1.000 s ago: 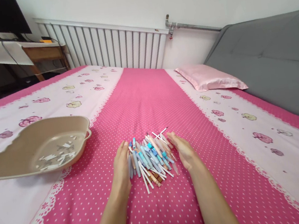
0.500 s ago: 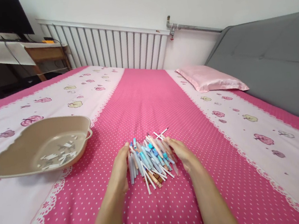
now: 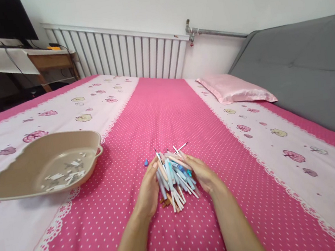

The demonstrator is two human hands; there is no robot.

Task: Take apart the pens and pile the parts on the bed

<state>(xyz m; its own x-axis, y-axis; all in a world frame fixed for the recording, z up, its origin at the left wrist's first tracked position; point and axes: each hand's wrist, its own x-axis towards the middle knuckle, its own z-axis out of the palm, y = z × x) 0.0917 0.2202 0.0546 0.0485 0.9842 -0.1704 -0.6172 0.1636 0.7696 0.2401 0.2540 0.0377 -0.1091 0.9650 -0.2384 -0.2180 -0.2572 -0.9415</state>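
A bundle of several pens and pen parts (image 3: 172, 175), blue, white and peach, is squeezed between both my hands on the pink dotted bed sheet (image 3: 166, 113). My left hand (image 3: 149, 188) presses against the bundle's left side with fingers curved round it. On the right side my right hand (image 3: 201, 173) cups it the same way. One small blue cap (image 3: 145, 161) lies loose on the sheet just left of the bundle.
A beige scalloped plastic basin (image 3: 13, 180) with several small white pieces inside sits at the left. A pink pillow (image 3: 235, 89) lies at the far right beside a grey headboard (image 3: 309, 68). A white radiator (image 3: 120, 55) lines the far wall.
My hands have moved closer together, gathering the spread pile into a tight bundle. A small blue cap has been left behind on the sheet.
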